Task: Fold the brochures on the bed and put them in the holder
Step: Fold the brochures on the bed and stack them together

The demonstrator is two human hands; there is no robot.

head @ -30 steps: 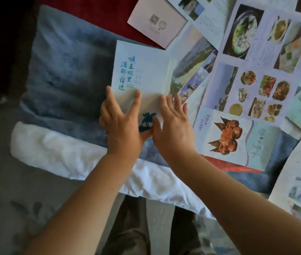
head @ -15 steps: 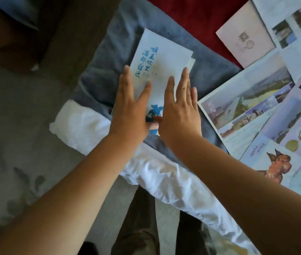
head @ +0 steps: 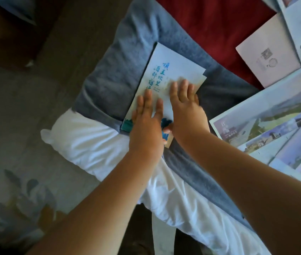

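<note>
Folded brochure (head: 171, 69) lies at centre frame on a grey fleece blanket (head: 112, 74), tilted, its narrow white cover printed with blue characters. The edge of an inner panel shows just past the cover on the right side. Left hand (head: 146, 124) and right hand (head: 188, 109) rest side by side on its lower half, palms down and fingers straight. Neither grip encloses anything; both lie flat and press. Judgement: the pressure is to set the creases, since the plush bedding yields and gives poor backing. Paper appears thin and smooth. A crumpled white sheet (head: 90, 140) lies below the blanket. Unfolded brochures (head: 267, 116), broad photo-printed sheets, overlap at right of frame, and a pale pink card (head: 267, 56) lies above them on a red bedcover (head: 210, 24). No holder is in view.
</note>
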